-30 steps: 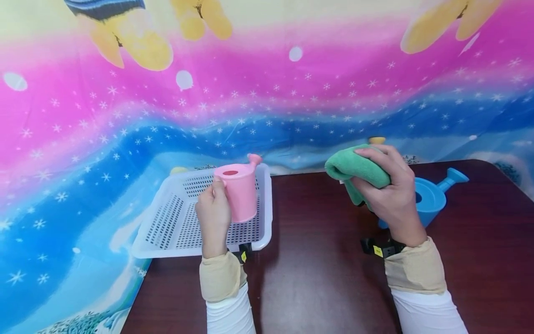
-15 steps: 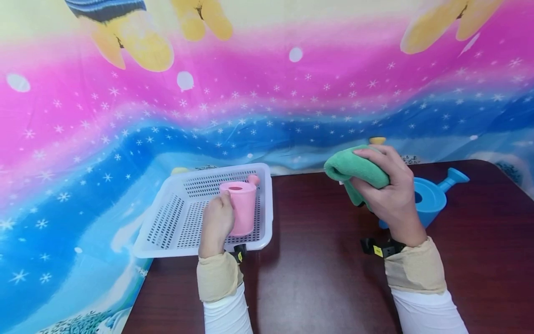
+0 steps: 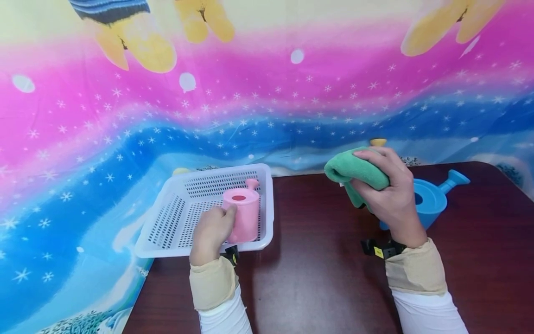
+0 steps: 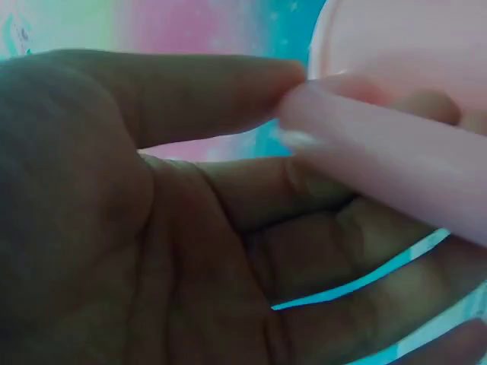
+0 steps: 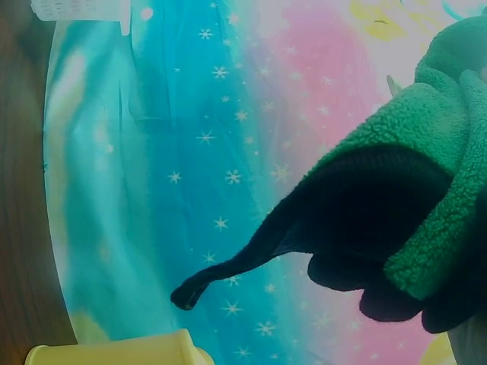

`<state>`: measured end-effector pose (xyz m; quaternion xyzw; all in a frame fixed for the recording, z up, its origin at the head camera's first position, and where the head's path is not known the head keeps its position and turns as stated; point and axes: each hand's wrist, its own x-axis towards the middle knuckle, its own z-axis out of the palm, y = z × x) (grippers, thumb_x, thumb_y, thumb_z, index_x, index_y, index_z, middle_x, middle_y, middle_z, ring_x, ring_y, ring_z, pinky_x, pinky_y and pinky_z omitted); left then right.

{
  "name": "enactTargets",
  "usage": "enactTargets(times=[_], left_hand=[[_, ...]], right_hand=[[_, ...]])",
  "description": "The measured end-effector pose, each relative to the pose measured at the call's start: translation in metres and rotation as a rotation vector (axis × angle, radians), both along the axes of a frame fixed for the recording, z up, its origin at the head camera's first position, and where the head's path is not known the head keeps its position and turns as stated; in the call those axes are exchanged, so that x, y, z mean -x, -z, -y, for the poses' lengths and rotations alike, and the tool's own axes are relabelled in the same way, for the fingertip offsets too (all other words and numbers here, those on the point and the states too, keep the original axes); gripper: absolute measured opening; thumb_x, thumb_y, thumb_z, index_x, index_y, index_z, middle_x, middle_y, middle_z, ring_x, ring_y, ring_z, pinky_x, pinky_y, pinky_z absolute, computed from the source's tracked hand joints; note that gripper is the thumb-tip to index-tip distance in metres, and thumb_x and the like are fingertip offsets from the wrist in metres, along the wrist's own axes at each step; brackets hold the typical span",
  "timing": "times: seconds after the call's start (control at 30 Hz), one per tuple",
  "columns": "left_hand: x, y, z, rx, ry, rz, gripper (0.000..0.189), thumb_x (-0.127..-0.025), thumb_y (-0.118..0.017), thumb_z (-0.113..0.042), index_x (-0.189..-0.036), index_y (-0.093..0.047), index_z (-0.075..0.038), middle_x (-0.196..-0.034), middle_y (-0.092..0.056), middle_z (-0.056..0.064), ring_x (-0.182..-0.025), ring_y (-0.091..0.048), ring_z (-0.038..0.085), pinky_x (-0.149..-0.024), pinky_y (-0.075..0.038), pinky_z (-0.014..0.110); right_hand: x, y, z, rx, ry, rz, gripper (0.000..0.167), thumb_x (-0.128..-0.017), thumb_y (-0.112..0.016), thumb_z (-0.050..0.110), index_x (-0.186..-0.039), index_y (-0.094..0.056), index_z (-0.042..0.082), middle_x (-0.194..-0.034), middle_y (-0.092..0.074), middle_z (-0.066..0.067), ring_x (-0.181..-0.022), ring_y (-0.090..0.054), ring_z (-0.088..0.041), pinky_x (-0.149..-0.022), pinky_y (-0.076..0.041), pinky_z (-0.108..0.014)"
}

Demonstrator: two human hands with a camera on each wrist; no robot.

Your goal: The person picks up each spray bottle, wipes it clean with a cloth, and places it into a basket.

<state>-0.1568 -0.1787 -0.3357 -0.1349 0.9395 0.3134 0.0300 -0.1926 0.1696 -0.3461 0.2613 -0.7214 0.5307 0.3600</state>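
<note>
In the head view, a pink toy watering can (image 3: 246,218) is upright inside the white basket (image 3: 269,208), near its right side. My left hand (image 3: 212,229) holds the can at its handle. The left wrist view shows the pink handle (image 4: 396,152) between my thumb and fingers, with some gaps among the fingers. My right hand (image 3: 390,190) grips a folded green fleecy cloth (image 3: 359,169) raised above the table. A dark tapering edge of the cloth (image 5: 441,152) hangs down in the right wrist view.
A blue watering can (image 3: 431,202) stands behind my right wrist on the brown table (image 3: 317,278). A yellow spout (image 3: 378,142) shows behind the right hand, the rest hidden. A patterned backdrop (image 3: 292,93) hangs behind the table's far edge.
My left hand has lowered the pink watering can from above the basket to down inside it. The hand has shifted slightly down and left. My right hand and the green cloth have barely moved.
</note>
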Motion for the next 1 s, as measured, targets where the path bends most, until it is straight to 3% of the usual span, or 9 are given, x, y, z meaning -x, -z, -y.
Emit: enactTargets(times=[0.17,0.37,0.53,0.73,0.83,0.9,1.0], left_hand=[[-0.001,0.0,0.002,-0.021,0.014,-0.041,0.034,-0.105,-0.055,-0.029,-0.084,-0.064,-0.003,-0.079,-0.065,0.012,-0.073,-0.062,0.024,-0.062,-0.047,0.029],[0.004,0.003,-0.002,-0.034,0.044,-0.026,0.022,-0.099,-0.068,-0.022,-0.098,-0.069,0.001,-0.092,-0.071,0.016,-0.08,-0.064,0.026,-0.067,-0.054,0.033],[0.004,0.003,-0.002,-0.04,0.032,0.009,0.028,-0.092,-0.077,-0.022,-0.103,-0.068,0.002,-0.094,-0.067,0.016,-0.083,-0.061,0.028,-0.066,-0.051,0.032],[-0.003,-0.003,-0.001,0.007,0.024,0.034,0.04,-0.093,-0.075,-0.036,-0.11,-0.063,-0.001,-0.097,-0.065,0.016,-0.083,-0.06,0.028,-0.061,-0.049,0.032],[-0.007,-0.007,-0.006,0.012,0.029,-0.049,0.038,-0.095,-0.073,-0.038,-0.11,-0.063,-0.005,-0.1,-0.069,0.014,-0.086,-0.063,0.027,-0.068,-0.053,0.037],[-0.008,-0.01,-0.014,-0.008,0.06,-0.17,0.034,-0.096,-0.073,-0.037,-0.11,-0.065,-0.007,-0.103,-0.073,0.012,-0.091,-0.067,0.026,-0.079,-0.057,0.04],[-0.004,-0.012,-0.039,-0.104,0.178,-0.383,0.025,-0.098,-0.074,-0.029,-0.109,-0.069,-0.007,-0.104,-0.077,0.01,-0.096,-0.072,0.024,-0.091,-0.06,0.043]], right_hand=[[0.0,0.0,-0.002,-0.02,0.007,0.025,0.056,-0.078,-0.073,-0.024,-0.13,-0.068,-0.003,-0.137,-0.056,0.025,-0.127,-0.056,-0.008,-0.112,-0.043,-0.032],[0.0,0.001,-0.006,-0.026,0.013,0.043,0.056,-0.079,-0.073,-0.023,-0.131,-0.067,-0.003,-0.138,-0.055,0.025,-0.128,-0.056,-0.01,-0.112,-0.043,-0.034],[-0.001,0.001,-0.008,-0.023,0.017,0.057,0.056,-0.08,-0.073,-0.022,-0.132,-0.067,-0.003,-0.138,-0.055,0.024,-0.129,-0.056,-0.012,-0.114,-0.043,-0.036],[-0.001,0.0,-0.01,-0.002,0.036,0.037,0.054,-0.08,-0.074,-0.021,-0.13,-0.068,-0.003,-0.138,-0.058,0.022,-0.13,-0.055,-0.011,-0.113,-0.042,-0.033],[0.0,-0.001,-0.016,0.044,0.054,0.007,0.048,-0.08,-0.077,-0.017,-0.126,-0.069,-0.006,-0.136,-0.061,0.018,-0.129,-0.057,-0.011,-0.109,-0.043,-0.03],[0.001,-0.003,-0.02,0.09,0.074,-0.016,0.044,-0.081,-0.078,-0.014,-0.123,-0.069,-0.008,-0.132,-0.065,0.015,-0.126,-0.059,-0.012,-0.106,-0.044,-0.029],[0.001,-0.008,-0.028,0.181,0.119,-0.05,0.039,-0.08,-0.078,-0.01,-0.119,-0.071,-0.009,-0.126,-0.069,0.013,-0.12,-0.062,-0.014,-0.101,-0.045,-0.027]])
